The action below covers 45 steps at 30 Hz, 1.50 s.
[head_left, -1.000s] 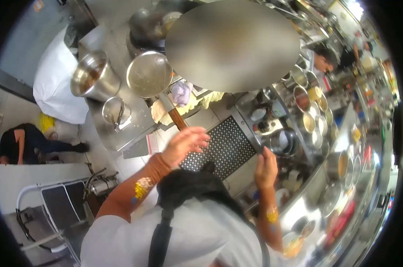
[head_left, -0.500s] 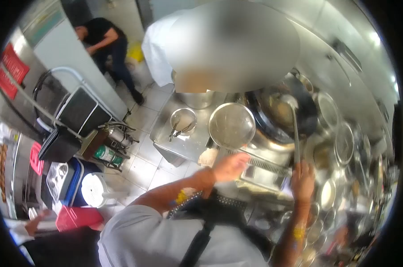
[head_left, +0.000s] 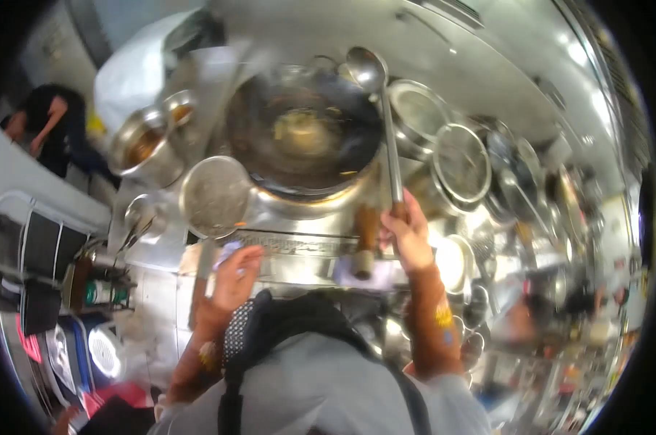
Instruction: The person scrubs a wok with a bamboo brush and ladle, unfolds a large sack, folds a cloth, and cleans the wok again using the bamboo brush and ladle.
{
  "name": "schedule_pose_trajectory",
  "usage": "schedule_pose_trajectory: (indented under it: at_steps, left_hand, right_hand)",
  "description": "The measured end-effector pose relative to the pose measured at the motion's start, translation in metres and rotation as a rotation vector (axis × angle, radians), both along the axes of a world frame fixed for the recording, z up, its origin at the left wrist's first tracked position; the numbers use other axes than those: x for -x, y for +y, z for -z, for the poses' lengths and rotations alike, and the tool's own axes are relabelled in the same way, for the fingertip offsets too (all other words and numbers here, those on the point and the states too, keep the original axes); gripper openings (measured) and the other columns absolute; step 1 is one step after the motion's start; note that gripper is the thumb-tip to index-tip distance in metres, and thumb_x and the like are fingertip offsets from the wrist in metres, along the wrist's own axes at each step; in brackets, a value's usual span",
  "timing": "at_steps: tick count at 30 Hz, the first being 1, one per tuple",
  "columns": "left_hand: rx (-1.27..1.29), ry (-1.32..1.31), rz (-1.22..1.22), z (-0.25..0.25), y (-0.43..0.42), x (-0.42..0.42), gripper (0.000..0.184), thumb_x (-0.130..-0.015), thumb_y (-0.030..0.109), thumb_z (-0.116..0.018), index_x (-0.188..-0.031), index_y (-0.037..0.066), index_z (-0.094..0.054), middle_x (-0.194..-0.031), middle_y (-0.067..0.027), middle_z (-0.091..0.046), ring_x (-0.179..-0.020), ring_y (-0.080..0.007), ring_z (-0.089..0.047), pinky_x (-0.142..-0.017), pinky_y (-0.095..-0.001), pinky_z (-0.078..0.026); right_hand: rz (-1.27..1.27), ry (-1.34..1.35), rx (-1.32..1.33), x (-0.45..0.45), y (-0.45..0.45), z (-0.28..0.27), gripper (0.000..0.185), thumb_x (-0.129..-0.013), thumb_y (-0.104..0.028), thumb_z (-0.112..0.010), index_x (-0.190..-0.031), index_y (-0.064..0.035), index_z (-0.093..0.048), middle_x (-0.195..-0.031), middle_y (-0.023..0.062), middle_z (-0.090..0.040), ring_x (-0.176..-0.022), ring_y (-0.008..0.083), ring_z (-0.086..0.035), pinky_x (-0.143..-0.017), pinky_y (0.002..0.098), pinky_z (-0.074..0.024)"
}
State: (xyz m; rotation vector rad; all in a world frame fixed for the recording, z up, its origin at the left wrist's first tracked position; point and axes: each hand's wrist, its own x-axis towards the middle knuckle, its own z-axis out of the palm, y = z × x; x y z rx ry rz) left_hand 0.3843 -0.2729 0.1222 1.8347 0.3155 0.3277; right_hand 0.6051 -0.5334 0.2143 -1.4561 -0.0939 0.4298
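Note:
A long ladle [head_left: 392,138] is in my right hand [head_left: 409,235], its fingers wrapped round the handle's lower end. The ladle's bowl is raised by the right rim of a large dark wok [head_left: 259,148]. Pale yellowish food [head_left: 304,133] lies in the middle of the wok. Below the wok, a wooden handle [head_left: 365,235] points toward me, left of my right hand. My left hand [head_left: 238,277] is open and slightly blurred, with fingers stretched toward the stove front. It is beside the handle of a round strainer [head_left: 216,194], with no visible grip on it.
A metal pot [head_left: 148,148] with brown liquid and a small bowl [head_left: 146,216] with utensils stand at left. Right of the wok are a wire strainer [head_left: 461,163] and several pans. Another person [head_left: 56,119] bends at far left; a white-clothed person [head_left: 136,65] is nearer.
My view has swung to the right. The ladle has come up out of the wok to its right rim. My left hand remains open near the stove front.

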Motion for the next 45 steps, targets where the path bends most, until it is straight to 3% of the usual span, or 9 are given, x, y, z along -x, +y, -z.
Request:
schedule_pose_trajectory:
  at_steps: [6,11,15,19,23,29,37,42,45]
  left_hand:
    - [-0.174,-0.039,-0.017,-0.036,-0.033,-0.02,0.027,-0.092,0.003,-0.058,-0.118,-0.003,-0.061,-0.106,-0.0162,-0.068,-0.098,-0.0228,-0.067,-0.087,-0.0324,-0.052]
    - [-0.129,-0.038,-0.087,-0.034,-0.035,-0.006,0.026,-0.092,0.004,-0.059,-0.116,-0.004,-0.062,-0.106,-0.0168,-0.069,-0.098,-0.0234,-0.068,-0.087,-0.0323,-0.052]
    - [-0.059,-0.03,-0.125,-0.01,-0.031,0.01,0.026,-0.093,0.005,-0.059,-0.117,-0.004,-0.062,-0.106,-0.0169,-0.07,-0.098,-0.0234,-0.068,-0.087,-0.0324,-0.052]
    - [-0.061,-0.049,-0.078,-0.003,-0.02,0.02,0.025,-0.092,0.005,-0.06,-0.116,-0.003,-0.062,-0.107,-0.0158,-0.069,-0.097,-0.0229,-0.068,-0.086,-0.032,-0.052]
    - [-0.045,-0.083,-0.021,-0.008,-0.002,0.031,0.024,-0.092,0.006,-0.06,-0.115,-0.002,-0.062,-0.106,-0.0155,-0.069,-0.096,-0.0232,-0.068,-0.085,-0.0323,-0.053]
    - [-0.044,-0.157,0.069,0.015,0.019,0.025,0.021,-0.093,0.006,-0.06,-0.113,0.0,-0.063,-0.102,-0.0161,-0.069,-0.092,-0.0227,-0.068,-0.081,-0.0321,-0.053]
    - [-0.267,0.046,0.724,0.046,-0.104,-0.114,0.027,-0.087,0.017,-0.058,-0.11,0.006,-0.064,-0.107,-0.0155,-0.064,-0.098,-0.0354,-0.062,-0.084,-0.0467,-0.05]
    - [-0.794,-0.128,0.64,0.078,-0.173,-0.139,0.037,-0.079,0.03,-0.063,-0.106,0.005,-0.07,-0.11,-0.0165,-0.062,-0.102,-0.0314,-0.062,-0.085,-0.0444,-0.052]
    - [-0.78,-0.006,0.63,0.093,-0.188,-0.143,0.035,-0.078,0.032,-0.064,-0.102,0.007,-0.07,-0.121,-0.0193,-0.058,-0.1,-0.0313,-0.062,-0.084,-0.0439,-0.051]
  right_hand:
    - [0.115,-0.252,0.351,-0.168,-0.032,-0.033,0.067,-0.079,0.001,-0.059,-0.142,0.003,-0.037,-0.072,0.005,-0.055,-0.049,0.0121,-0.05,-0.037,0.0266,-0.0358]
    - [0.223,-0.173,0.491,-0.267,-0.043,-0.03,0.024,-0.076,0.005,-0.058,-0.098,-0.0022,-0.056,-0.06,0.0074,-0.05,-0.051,0.0154,-0.051,-0.038,0.0291,-0.0335]
    - [-0.039,-0.405,0.649,-0.39,-0.077,0.065,0.019,-0.078,0.004,-0.059,-0.096,0.0015,-0.053,-0.071,0.012,-0.053,-0.055,0.0169,-0.052,-0.043,0.0274,-0.0387]
    - [0.373,0.503,-0.682,-0.324,-0.058,-0.001,0.017,-0.088,0.0,-0.059,-0.096,0.0089,-0.047,-0.09,0.0164,-0.054,-0.063,0.0172,-0.053,-0.048,0.0239,-0.045]
    - [0.061,0.592,-1.19,-0.277,-0.06,-0.013,0.021,-0.089,0.001,-0.056,-0.102,0.0098,-0.042,-0.082,0.0124,-0.049,-0.063,0.0151,-0.053,-0.05,0.0232,-0.0456]
    - [-0.025,0.74,-1.282,-0.134,-0.036,-0.068,0.019,-0.084,0.002,-0.056,-0.1,0.0067,-0.048,-0.082,0.0052,-0.052,-0.062,0.0131,-0.055,-0.05,0.0231,-0.0468]
    - [-0.022,0.702,-0.89,0.001,-0.012,-0.078,0.014,-0.093,-0.006,-0.055,-0.1,0.0051,-0.051,-0.072,-0.0003,-0.05,-0.058,0.0068,-0.049,-0.043,0.0183,-0.0389]
    - [0.086,0.326,-0.218,0.059,-0.002,-0.082,0.034,-0.092,-0.004,-0.052,-0.125,0.0023,-0.049,-0.08,0.0056,-0.053,-0.056,0.0082,-0.045,-0.043,0.0192,-0.0383]
    - [-0.022,0.137,0.101,0.059,-0.021,-0.077,0.055,-0.086,-0.001,-0.055,-0.139,-0.0006,-0.043,-0.09,0.0108,-0.057,-0.059,0.0107,-0.05,-0.044,0.0206,-0.0422]
